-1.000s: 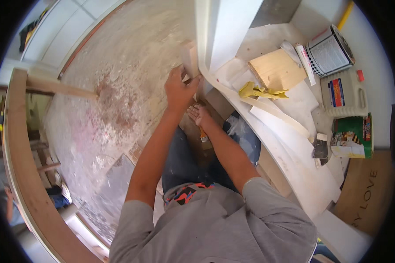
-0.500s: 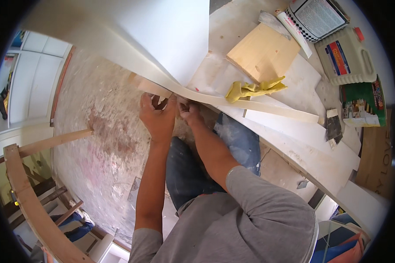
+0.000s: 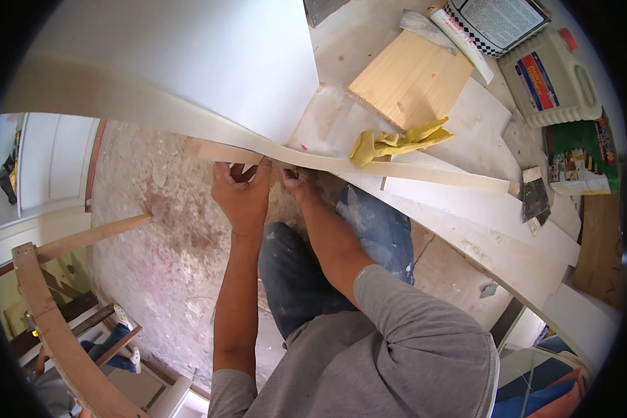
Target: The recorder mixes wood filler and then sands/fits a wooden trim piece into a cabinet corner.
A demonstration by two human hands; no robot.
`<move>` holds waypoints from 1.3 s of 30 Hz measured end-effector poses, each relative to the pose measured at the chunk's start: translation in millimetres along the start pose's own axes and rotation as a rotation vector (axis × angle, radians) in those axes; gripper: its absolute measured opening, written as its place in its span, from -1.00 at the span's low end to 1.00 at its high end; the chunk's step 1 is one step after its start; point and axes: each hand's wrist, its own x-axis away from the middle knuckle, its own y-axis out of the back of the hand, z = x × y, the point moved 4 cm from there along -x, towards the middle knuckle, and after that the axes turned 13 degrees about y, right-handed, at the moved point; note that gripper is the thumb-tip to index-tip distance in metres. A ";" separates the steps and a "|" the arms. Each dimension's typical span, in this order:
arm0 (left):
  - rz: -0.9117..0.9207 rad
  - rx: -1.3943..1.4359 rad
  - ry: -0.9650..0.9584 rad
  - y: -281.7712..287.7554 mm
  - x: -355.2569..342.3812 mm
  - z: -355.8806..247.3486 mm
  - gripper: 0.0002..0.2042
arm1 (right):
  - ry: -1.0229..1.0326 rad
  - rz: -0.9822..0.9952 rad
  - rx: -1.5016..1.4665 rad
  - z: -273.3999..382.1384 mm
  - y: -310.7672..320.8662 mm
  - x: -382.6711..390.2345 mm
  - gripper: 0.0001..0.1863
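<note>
A large white panel (image 3: 216, 63) stretches over the upper left, resting partly on the worktable. A long, narrow cream strip (image 3: 439, 175) follows its near edge and bends off to the right. Under that edge, my left hand (image 3: 242, 198) has its thumb and fingers curled against a flat tan wooden piece (image 3: 212, 149). Just right of it, my right hand (image 3: 299, 182) is closed beneath the cream strip. Its fingertips are partly hidden by the strip, and what they grip cannot be made out.
On the worktable lie a yellow glove (image 3: 397, 141), a pine board (image 3: 411, 80), a putty knife (image 3: 428, 31), a white tube (image 3: 463, 43) and a brush (image 3: 535, 198). Behind stand a can (image 3: 498, 24) and a jug (image 3: 550, 80). A curved wooden frame (image 3: 49, 320) and another person (image 3: 115, 348) are lower left.
My left hand has shifted slightly left and down. The tan wooden piece now sits flatter along the panel's edge. The view has tilted a little; my right hand stays at the strip.
</note>
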 end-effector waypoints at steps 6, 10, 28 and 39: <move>-0.005 -0.049 -0.011 2.4 -1.3 -0.6 -0.59 | 0.020 0.069 0.003 -0.6 -0.7 0.8 -0.87; 0.007 -0.019 -0.042 -7.0 1.5 -5.0 -0.59 | 0.050 0.072 0.044 17.4 5.3 -20.9 -0.87; 0.006 -0.120 -0.179 19.7 -4.2 12.5 -0.52 | -0.295 0.395 0.214 3.6 -27.8 26.5 -0.71; 0.047 -0.159 -0.293 45.0 -28.7 9.2 -0.60 | -0.403 0.378 0.348 -2.3 -27.0 62.8 -0.66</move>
